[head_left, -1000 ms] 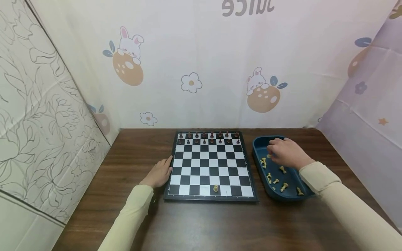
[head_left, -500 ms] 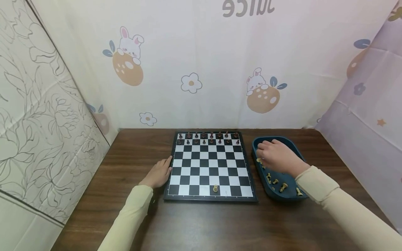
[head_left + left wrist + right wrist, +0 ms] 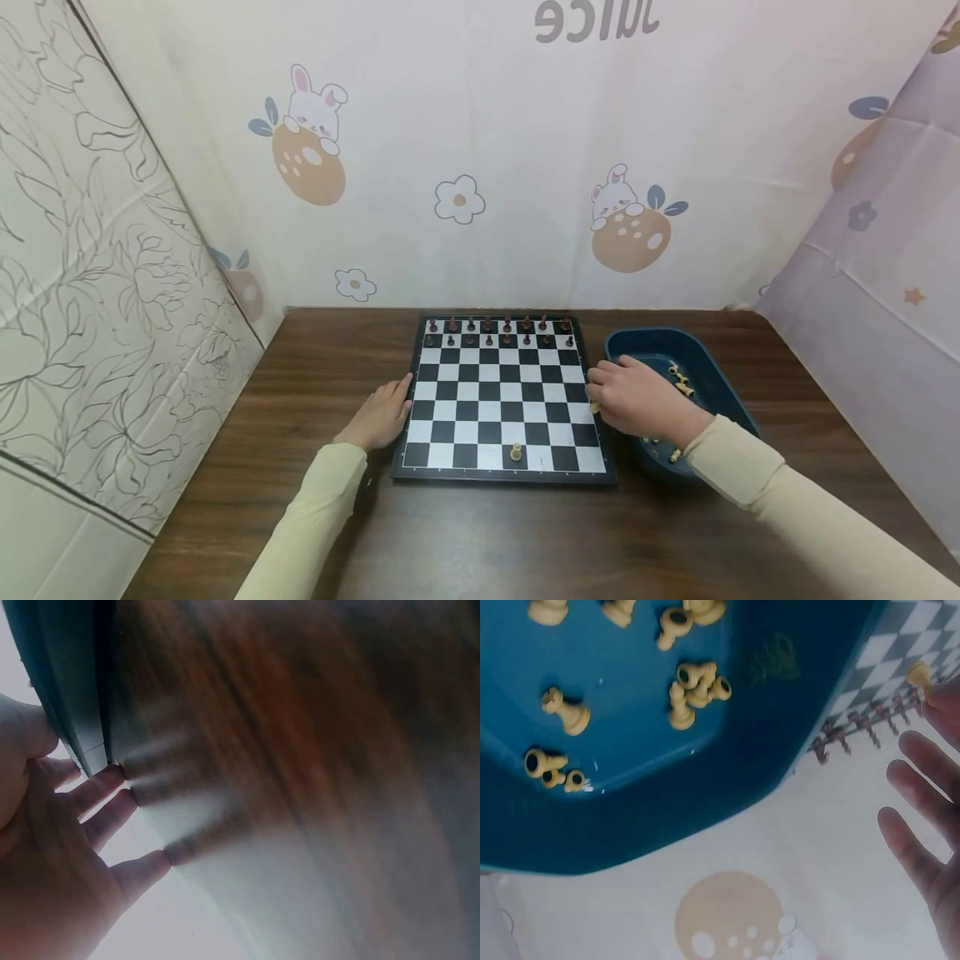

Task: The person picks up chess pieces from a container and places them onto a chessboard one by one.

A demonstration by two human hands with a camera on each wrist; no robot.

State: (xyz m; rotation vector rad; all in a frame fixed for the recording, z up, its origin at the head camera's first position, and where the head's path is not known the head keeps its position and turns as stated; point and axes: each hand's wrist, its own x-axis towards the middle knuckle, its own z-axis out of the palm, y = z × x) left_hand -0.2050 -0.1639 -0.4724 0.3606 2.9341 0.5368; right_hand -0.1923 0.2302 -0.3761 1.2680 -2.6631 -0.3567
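Observation:
My left hand (image 3: 378,415) lies along the left edge of the black-and-white chessboard (image 3: 459,475). Its fingers are extended, with the tips down at the board's side in the left wrist view. At the board's right edge, my right hand (image 3: 643,400) pinches a pale yellow chess piece (image 3: 919,675) between thumb and finger, base outward. The remaining fingers are spread in the right wrist view. Another pale yellow piece (image 3: 516,452) stands upright on the board's near row. Two rows of dark red chess pieces (image 3: 507,326) fill the far end.
A deep blue tray (image 3: 712,379) stands right of the board, partly under my right forearm. Several pale yellow pieces (image 3: 568,714) lie loose in it. The brown wooden table (image 3: 465,542) meets a printed cloth (image 3: 510,242) at the back.
My right hand has moved left from over the tray to the board's right edge, carrying a pale yellow chess piece. The left hand has stayed in place.

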